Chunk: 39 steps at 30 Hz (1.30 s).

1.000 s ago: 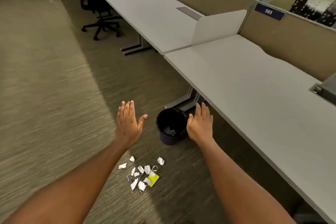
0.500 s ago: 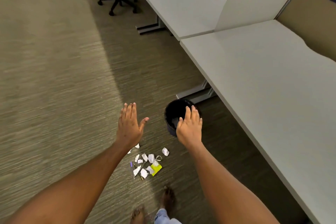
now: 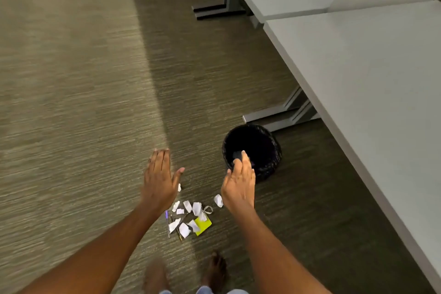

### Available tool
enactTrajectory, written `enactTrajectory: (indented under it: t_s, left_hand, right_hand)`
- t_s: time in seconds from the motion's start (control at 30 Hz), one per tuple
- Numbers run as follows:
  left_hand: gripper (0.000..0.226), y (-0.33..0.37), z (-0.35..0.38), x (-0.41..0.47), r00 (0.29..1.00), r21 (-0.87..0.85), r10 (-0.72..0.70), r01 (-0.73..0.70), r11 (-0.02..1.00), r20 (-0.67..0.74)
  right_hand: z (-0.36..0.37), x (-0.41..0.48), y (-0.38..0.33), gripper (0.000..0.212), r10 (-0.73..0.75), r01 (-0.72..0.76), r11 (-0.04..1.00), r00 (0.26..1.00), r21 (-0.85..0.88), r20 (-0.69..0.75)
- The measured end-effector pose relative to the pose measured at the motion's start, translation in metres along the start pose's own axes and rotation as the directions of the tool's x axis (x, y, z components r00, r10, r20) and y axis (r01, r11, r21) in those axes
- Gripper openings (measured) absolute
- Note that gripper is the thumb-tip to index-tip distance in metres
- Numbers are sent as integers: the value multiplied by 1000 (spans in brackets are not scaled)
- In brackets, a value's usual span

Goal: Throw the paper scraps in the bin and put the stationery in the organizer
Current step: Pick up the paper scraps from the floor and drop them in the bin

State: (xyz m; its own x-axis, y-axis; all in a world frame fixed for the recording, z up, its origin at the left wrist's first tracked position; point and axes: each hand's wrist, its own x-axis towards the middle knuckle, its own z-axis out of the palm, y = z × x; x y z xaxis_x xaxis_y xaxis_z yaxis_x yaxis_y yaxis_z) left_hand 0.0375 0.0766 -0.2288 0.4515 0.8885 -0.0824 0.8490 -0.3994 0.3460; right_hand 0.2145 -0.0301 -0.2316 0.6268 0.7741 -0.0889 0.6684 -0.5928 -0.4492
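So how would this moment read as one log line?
left hand open, empty | right hand open, empty | paper scraps on carpet | bin upright beside desk

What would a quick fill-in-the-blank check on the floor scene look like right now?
1. The torn white paper scraps lie on the ____.
2. The round black bin stands beside the grey desk's metal ____.
3. Among the scraps lies a flat ____ -coloured note pad.
4. Both hands, left hand and right hand, hold ____.

Missing words: carpet; leg; yellow-green; nothing

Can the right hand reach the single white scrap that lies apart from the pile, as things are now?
Probably yes: the right hand is empty and hangs just beside that scrap, and nothing lies between them.
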Motion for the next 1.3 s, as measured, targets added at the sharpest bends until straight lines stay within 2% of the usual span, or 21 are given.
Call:
enactTrajectory:
  t_s: [0.33,0.57,0.7,0.8,0.97,1.13,1.3]
  left_hand:
    - [92,-60,145,46,998,-38,22,-20,999,63]
    - [93,-106,263,65,996,-68,31,-25,997,80]
    - [77,-127,329,61,993,-92,33,-23,996,111]
    - [73,-145,375,57,989,-97,32,-18,995,143]
    - [63,-176,432,52,981,-106,7,14,994,193]
    - [63,-200,474,43,955,-79,-6,30,996,296]
    - [68,-210,501,37,871,-104,-36,99,990,489]
  right_hand:
    - [153,43,54,39,5,-2,995,1000,-99,25]
    - [271,66,92,41,47,-45,999,995,-18,92]
    - [329,68,109,49,66,-58,995,993,-87,94]
    - [376,71,124,54,112,-100,991,985,-93,132]
    - [437,66,146,48,166,-157,984,980,-86,110]
    - [472,53,160,41,207,-201,976,975,-83,81]
    - [496,35,175,50,303,-268,949,924,-167,235]
